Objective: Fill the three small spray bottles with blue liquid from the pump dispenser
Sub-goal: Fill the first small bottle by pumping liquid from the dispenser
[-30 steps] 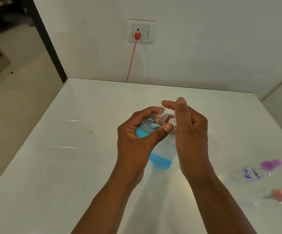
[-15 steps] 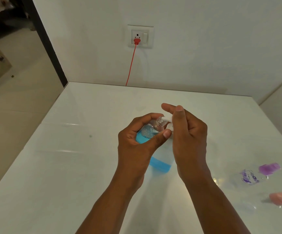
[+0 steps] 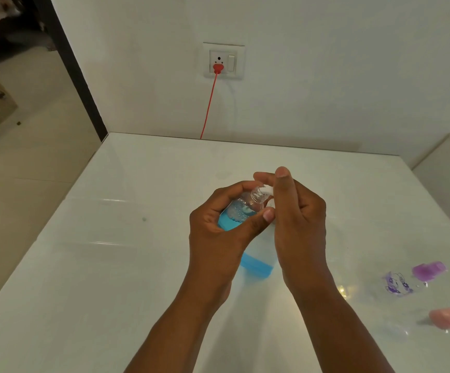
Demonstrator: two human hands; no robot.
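Note:
My left hand (image 3: pixel 218 232) grips a small clear spray bottle (image 3: pixel 241 210), tilted, with blue liquid in its lower part and bubbles above. Its open neck sits against the white nozzle of the pump dispenser (image 3: pixel 257 266), a clear bottle with a band of blue liquid at its base, mostly hidden behind both hands. My right hand (image 3: pixel 296 219) is curled over the white pump head, thumb up. A second small bottle with purple flowers and a purple cap (image 3: pixel 412 278) lies on its side at the right. A third, with a pink cap (image 3: pixel 447 320), lies nearer the right edge.
The white glossy table (image 3: pixel 110 265) butts against a white wall. A red cable (image 3: pixel 209 106) hangs from a wall socket (image 3: pixel 222 61) down behind the table's far edge. A doorway and tiled floor are at the left. A white surface stands at the far right.
The hands, small bottle and pump keep the same grip. They shifted only slightly in view as the head camera moved.

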